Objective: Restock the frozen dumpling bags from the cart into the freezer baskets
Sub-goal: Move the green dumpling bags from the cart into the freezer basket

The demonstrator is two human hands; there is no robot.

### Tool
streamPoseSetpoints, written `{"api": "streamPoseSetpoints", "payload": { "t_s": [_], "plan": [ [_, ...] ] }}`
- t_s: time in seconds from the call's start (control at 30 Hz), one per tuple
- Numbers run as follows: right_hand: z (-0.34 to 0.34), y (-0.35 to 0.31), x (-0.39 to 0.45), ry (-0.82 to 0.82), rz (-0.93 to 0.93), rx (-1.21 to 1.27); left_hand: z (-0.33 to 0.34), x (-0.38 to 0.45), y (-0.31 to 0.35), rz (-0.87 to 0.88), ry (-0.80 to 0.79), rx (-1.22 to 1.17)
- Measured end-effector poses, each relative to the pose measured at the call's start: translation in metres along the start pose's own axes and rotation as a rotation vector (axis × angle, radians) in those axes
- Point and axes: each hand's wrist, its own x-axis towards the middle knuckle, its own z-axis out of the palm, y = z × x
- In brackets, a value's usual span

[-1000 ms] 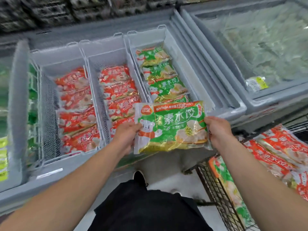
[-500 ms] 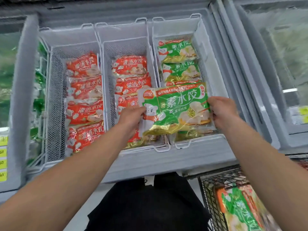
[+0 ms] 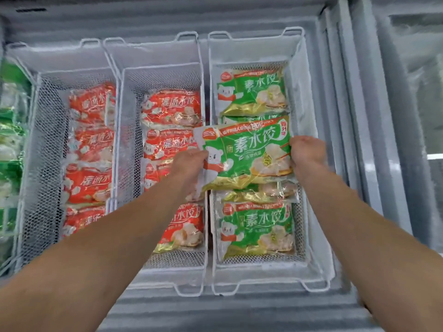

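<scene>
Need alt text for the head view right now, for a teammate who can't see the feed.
Both hands, left hand and right hand, grip a green dumpling bag by its ends over the right freezer basket, which holds more green bags. The middle basket and left basket hold red dumpling bags.

Green dumpling bag tilts, face-up, over the right basket, above more green bags.
</scene>
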Motion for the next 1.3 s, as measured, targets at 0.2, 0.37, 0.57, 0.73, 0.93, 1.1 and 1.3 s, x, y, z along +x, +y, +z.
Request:
{"api": "streamPoseSetpoints", "payload": {
  "t_s": [0.2,0.37,0.57,0.73,0.93,1.1,1.3],
  "plan": [
    [0.026,-0.023,0.053,0.016,-0.078,-0.118,0.048,0.043,0.035,-0.038,0.046,0.046],
    [0.041,-0.026,0.078,-0.079,-0.073,-0.174,0.076,0.069,0.056,-0.015,-0.013,0.113],
    [0.037,-0.013,0.059,-0.179,-0.119,-0.239,0.067,0.059,0.052,0.083,-0.118,0.177],
    [0.027,0.000,0.013,-0.217,-0.147,-0.240,0.038,0.019,0.036,0.164,-0.159,0.237],
    [0.006,0.016,-0.075,-0.230,-0.267,-0.298,-0.006,-0.050,0.007,0.279,-0.204,0.359],
    [-0.017,0.061,-0.172,-0.160,-0.326,-0.237,-0.063,-0.105,-0.038,0.386,-0.300,0.410],
    [-0.047,0.141,-0.275,0.001,-0.300,-0.155,-0.108,-0.160,-0.093,0.478,-0.446,0.511]
  ]
}}
